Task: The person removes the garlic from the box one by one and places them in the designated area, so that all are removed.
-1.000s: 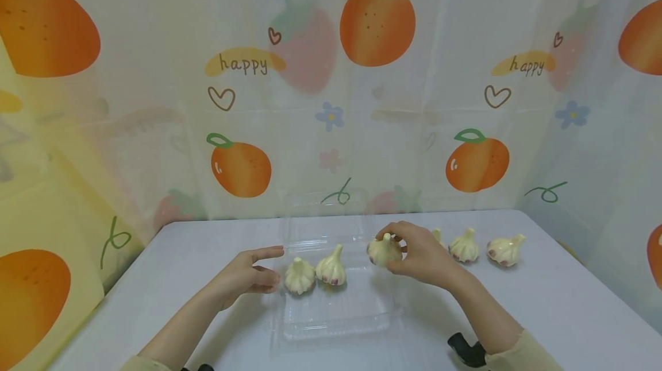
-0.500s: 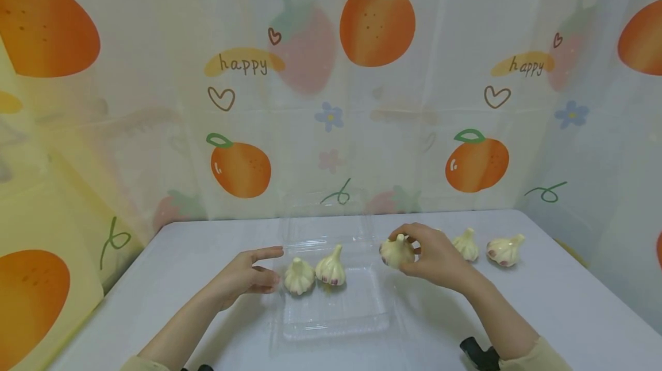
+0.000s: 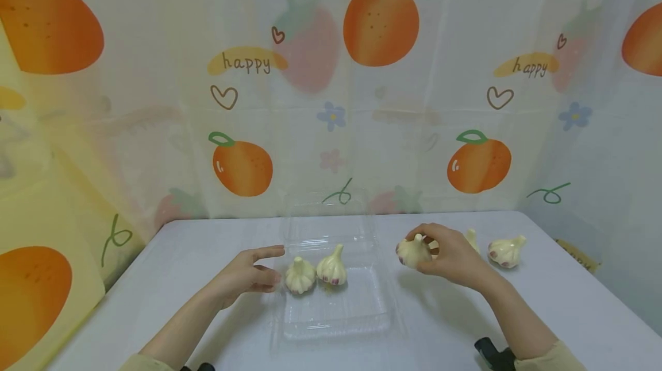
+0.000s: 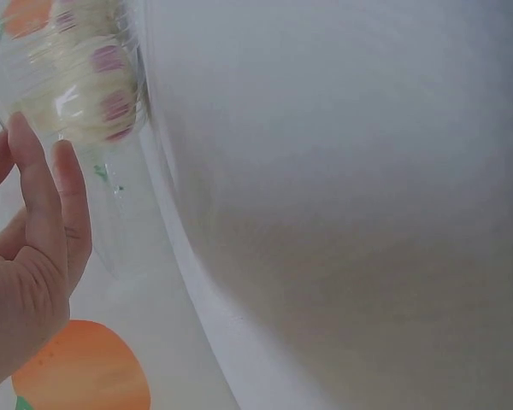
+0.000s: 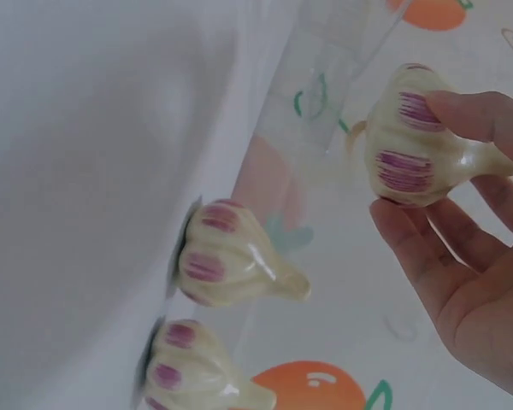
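Observation:
A clear plastic clamshell box (image 3: 336,328) lies on the table with its lid (image 3: 326,227) folded back. Two garlic bulbs (image 3: 300,275) sit side by side in its left part. At the box's left side my left hand (image 3: 248,276) has its fingers extended, fingertips (image 4: 24,128) right at the clear wall. To the right of the box, my right hand (image 3: 450,253) holds another garlic bulb (image 5: 406,145) above the table, thumb on one side and fingers on the other. The held bulb is pale with purple streaks, its stem toward the palm.
More garlic bulbs (image 3: 507,251) stand on the white table (image 3: 445,325) at the right, partly hidden by the right hand; two of these bulbs (image 5: 231,256) show in the right wrist view. A fruit-printed curtain (image 3: 403,147) hangs behind the table.
My right hand has moved rightward with the garlic bulb, from over the box's right edge to beside it. The left hand and the two bulbs in the box stay put.

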`<action>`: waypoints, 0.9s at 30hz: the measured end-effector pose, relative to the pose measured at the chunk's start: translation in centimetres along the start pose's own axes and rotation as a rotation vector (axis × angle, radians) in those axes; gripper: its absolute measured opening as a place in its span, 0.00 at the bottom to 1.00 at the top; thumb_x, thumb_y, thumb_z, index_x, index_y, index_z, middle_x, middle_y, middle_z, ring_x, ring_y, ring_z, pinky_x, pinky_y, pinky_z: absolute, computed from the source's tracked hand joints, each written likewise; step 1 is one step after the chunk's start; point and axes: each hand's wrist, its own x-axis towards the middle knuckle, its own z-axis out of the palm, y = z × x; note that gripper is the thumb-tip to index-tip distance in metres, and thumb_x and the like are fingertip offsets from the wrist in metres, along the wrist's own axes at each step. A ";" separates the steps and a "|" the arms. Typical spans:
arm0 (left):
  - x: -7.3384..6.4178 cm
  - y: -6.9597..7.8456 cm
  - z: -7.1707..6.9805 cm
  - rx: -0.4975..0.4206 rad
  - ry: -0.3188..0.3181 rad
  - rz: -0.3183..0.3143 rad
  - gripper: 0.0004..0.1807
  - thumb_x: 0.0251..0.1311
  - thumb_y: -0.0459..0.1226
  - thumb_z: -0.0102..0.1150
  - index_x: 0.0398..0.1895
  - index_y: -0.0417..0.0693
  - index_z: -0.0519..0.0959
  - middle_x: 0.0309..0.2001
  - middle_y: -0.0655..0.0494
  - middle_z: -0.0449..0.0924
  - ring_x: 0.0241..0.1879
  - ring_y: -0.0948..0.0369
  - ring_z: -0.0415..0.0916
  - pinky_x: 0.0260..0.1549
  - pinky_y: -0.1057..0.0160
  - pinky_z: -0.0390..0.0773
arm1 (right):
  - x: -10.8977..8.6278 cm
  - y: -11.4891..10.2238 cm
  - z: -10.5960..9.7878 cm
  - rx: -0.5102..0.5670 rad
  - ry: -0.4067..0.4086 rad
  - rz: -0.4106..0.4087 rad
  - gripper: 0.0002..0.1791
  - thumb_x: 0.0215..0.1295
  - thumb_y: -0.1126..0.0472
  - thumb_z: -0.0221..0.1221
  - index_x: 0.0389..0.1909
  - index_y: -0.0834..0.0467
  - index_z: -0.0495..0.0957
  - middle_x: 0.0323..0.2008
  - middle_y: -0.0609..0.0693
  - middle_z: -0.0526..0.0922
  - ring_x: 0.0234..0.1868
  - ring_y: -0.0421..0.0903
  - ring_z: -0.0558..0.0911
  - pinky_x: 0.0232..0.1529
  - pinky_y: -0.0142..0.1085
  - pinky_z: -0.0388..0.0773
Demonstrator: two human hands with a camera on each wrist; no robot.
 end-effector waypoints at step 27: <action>0.0 0.1 0.0 0.009 -0.007 0.002 0.37 0.58 0.30 0.63 0.72 0.34 0.62 0.77 0.40 0.54 0.39 0.64 0.79 0.44 0.63 0.87 | -1.5 3.2 -1.6 -0.048 -0.096 0.038 0.22 0.45 0.65 0.72 0.44 0.52 0.80 0.46 0.48 0.84 0.43 0.44 0.79 0.36 0.30 0.78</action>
